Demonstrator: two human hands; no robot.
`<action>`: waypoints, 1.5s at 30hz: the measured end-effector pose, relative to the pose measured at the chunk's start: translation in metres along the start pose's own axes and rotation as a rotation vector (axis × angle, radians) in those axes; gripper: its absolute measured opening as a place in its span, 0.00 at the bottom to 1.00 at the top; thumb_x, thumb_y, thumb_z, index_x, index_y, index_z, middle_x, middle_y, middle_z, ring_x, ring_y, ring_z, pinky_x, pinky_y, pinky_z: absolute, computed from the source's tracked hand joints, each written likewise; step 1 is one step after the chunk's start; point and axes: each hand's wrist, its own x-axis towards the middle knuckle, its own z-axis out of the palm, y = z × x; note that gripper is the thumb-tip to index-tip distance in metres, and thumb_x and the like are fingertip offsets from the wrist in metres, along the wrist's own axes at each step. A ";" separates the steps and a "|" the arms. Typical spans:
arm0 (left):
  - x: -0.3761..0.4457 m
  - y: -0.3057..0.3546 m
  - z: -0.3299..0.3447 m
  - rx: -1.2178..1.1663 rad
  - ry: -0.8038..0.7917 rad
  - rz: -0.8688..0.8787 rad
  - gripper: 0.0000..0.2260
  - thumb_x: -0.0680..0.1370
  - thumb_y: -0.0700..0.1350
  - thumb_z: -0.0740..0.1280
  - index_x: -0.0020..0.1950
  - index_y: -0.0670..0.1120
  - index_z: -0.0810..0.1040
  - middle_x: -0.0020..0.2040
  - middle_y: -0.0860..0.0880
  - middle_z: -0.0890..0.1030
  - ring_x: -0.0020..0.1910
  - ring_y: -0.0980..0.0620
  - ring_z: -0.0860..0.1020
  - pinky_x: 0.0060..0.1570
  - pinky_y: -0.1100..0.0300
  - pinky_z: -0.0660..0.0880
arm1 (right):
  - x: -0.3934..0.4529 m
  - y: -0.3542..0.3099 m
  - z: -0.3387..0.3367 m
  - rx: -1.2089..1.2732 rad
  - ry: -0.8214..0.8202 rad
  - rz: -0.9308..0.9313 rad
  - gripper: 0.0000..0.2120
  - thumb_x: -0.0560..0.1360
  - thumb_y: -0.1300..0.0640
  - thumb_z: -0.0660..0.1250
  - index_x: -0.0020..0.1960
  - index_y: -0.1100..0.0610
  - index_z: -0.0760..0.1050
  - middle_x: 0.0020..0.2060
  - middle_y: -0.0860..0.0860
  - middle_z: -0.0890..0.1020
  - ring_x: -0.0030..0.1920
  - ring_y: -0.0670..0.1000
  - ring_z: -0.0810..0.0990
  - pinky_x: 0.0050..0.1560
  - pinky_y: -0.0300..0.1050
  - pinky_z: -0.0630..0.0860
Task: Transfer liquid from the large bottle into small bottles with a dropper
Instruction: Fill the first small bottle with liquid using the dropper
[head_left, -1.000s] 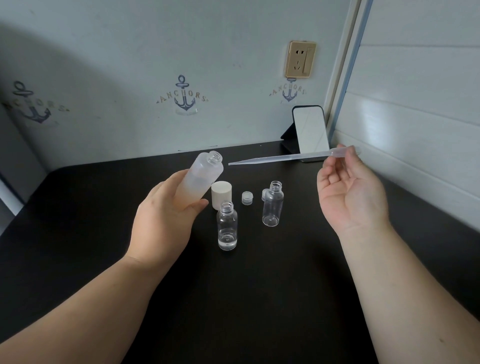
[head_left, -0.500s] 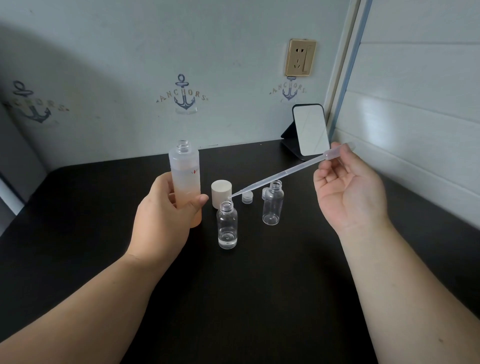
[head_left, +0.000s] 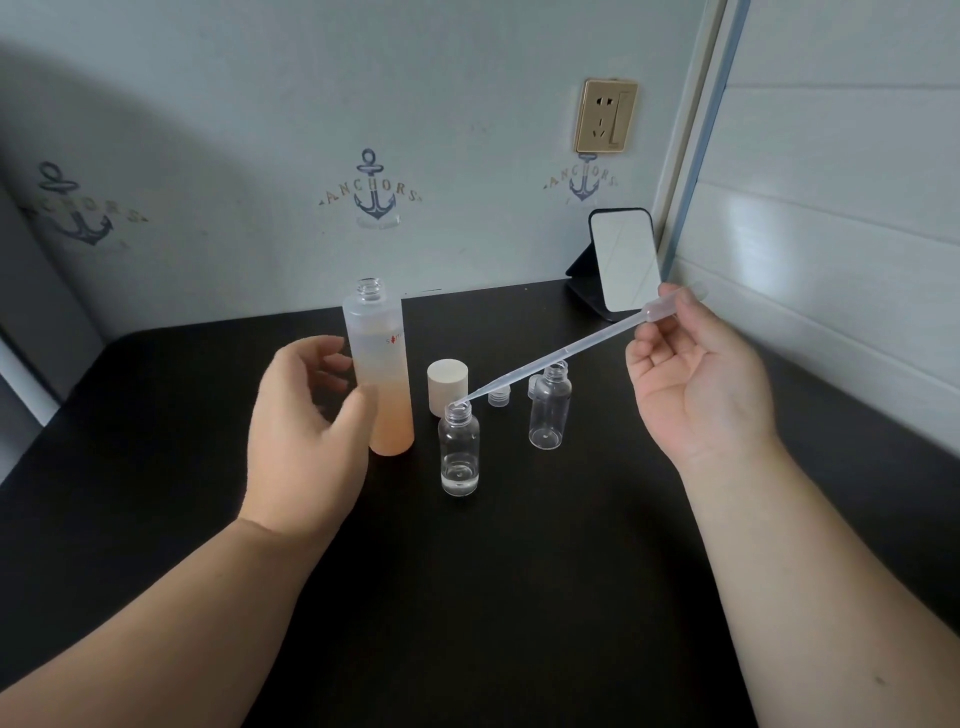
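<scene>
"ANCHORS" over anchor emblems (head_left: 371, 189) on the wall (head_left: 234, 104) — bottle (head_left: 378, 364) print unreadable

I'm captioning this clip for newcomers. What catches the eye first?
The long dropper, pinched by the right hand, slants down to the mouth of the near small bottle. Left of it stands the tall frosted bottle, uncapped, the left hand beside it.

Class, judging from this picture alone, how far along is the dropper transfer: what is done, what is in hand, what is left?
Done: all bottles stand uncapped, and the nearer small bottle holds a little clear liquid. In hand: the right hand pinches the dropper, its tip at that bottle's mouth; the left hand loosely touches the large bottle. Left: the farther small bottle looks empty.
</scene>
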 end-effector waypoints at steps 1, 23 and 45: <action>-0.002 0.003 -0.002 0.036 0.031 0.048 0.13 0.77 0.44 0.68 0.59 0.55 0.73 0.51 0.59 0.77 0.49 0.61 0.77 0.45 0.61 0.74 | 0.000 0.000 0.000 -0.001 -0.002 0.000 0.05 0.70 0.60 0.74 0.45 0.60 0.84 0.35 0.52 0.82 0.33 0.48 0.78 0.36 0.38 0.76; -0.008 0.005 0.012 0.298 -0.609 0.212 0.15 0.72 0.60 0.74 0.55 0.58 0.77 0.45 0.72 0.77 0.41 0.59 0.78 0.36 0.67 0.72 | 0.002 0.002 -0.002 -0.029 -0.024 -0.008 0.02 0.74 0.62 0.72 0.45 0.59 0.84 0.35 0.52 0.82 0.33 0.48 0.78 0.36 0.38 0.76; -0.009 0.003 0.011 0.267 -0.587 0.268 0.17 0.72 0.58 0.72 0.58 0.55 0.79 0.49 0.67 0.77 0.44 0.56 0.79 0.41 0.63 0.75 | 0.006 0.000 -0.005 -0.062 -0.004 -0.044 0.05 0.76 0.64 0.70 0.44 0.59 0.84 0.35 0.51 0.80 0.29 0.45 0.72 0.31 0.35 0.69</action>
